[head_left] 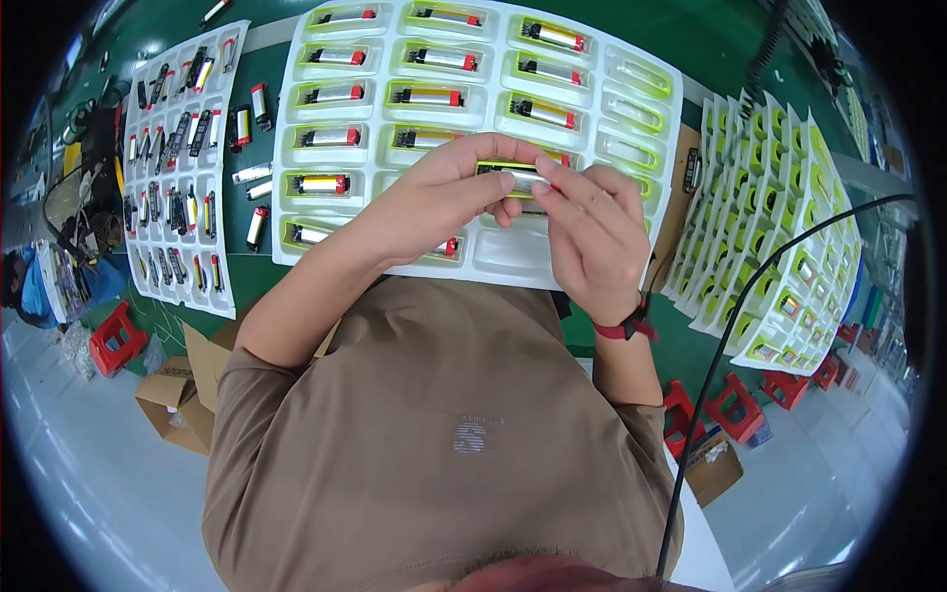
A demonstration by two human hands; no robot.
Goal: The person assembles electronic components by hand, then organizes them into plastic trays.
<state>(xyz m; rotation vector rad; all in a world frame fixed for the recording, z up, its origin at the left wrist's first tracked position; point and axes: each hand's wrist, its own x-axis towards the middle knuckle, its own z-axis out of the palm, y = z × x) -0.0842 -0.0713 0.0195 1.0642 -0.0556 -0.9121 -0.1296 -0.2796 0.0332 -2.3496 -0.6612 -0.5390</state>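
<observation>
Over a white tray [508, 252] both hands hold one small yellow-green casing with a silver cylindrical battery [528, 183] in it. My left hand [439, 187] has its thumb on the battery's left part, its index finger arched above. My right hand [597, 232] pinches the right end with its fingertips. Fingers hide part of the casing. Rows of the tray's compartments carry yellow-green casings with silver or yellow batteries [434, 97], many with a red end. In the right column, yellow-green casings [631, 113] show no battery.
Left stands another white tray [182, 128] of loose batteries, with several more batteries [244, 126] between the trays. At the right leans a stack of white trays [760, 227] with yellow-green casings. A black cable [735, 316] arcs across the right. Red stools [735, 407] and cardboard boxes [178, 400] are below.
</observation>
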